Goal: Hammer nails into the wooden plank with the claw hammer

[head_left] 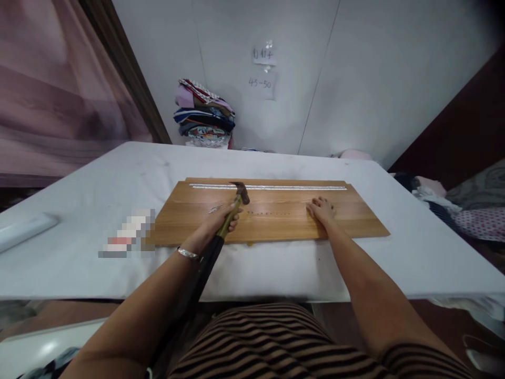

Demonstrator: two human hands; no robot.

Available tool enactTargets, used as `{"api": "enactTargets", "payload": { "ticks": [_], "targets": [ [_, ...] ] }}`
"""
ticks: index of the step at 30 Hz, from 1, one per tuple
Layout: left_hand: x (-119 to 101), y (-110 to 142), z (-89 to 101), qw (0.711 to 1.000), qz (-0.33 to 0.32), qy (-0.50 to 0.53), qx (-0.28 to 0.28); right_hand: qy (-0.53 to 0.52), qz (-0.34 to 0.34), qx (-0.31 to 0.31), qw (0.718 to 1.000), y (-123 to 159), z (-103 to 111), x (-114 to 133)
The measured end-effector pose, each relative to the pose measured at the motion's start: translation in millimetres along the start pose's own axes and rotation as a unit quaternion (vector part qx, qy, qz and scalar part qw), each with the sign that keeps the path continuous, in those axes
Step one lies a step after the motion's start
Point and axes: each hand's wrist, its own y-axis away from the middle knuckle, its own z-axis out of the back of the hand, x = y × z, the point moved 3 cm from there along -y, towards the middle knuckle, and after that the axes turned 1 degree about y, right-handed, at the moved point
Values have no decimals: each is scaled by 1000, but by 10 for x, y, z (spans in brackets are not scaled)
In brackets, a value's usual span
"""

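Note:
My left hand (229, 215) grips a claw hammer (242, 193) by its handle, the head raised over the left half of a wooden board (355, 221). The dark lower handle runs back beneath my forearm. Toward the board's right side, my right hand (322, 209) rests with bent fingers drawn together; whatever its fingertips hold, if anything, is too small to make out. Between my hands a row of small nails (268, 213) crosses the board. Several loose nails (215, 209) lie just left of my left hand.
Two white strips (292, 188) run along the board's far edge. The board lies on a white-covered table (276, 268). A pixelated item (128, 231) is left of the board, with a white roll (26, 231) farther left. Folded clothes (205, 113) are stacked against the wall.

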Motion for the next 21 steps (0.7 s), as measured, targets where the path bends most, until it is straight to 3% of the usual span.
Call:
{"api": "enactTargets", "payload": {
  "ticks": [3,6,8,11,13,15,17,19,21],
  "targets": [
    [-47,-45,-104,998,-6,53,-14,-183,-24,0,983,49,61,23],
    [-64,-133,-280,994,-29,106,-14,-369,-32,34,928,312,-51,272],
    [-62,-198,-436,989,-46,139,-17,-462,-4,137,876,617,-226,605],
    [-7,-270,-695,987,-63,147,-15,-550,3,346,760,1145,-476,1169],
    [85,-294,-841,993,-57,100,-13,-576,1,391,718,1387,-516,1452],
    [188,-300,-929,998,-57,7,3,-595,-13,371,713,1499,-466,1612],
    [234,-287,-919,990,-110,-80,27,-590,-25,337,733,1539,-360,1665],
    [227,-263,-793,972,-167,-153,65,-575,-22,319,753,1570,-229,1655],
    [183,-250,-526,939,-219,-263,42,-548,-19,329,768,1626,-110,1625]
  ]
}}
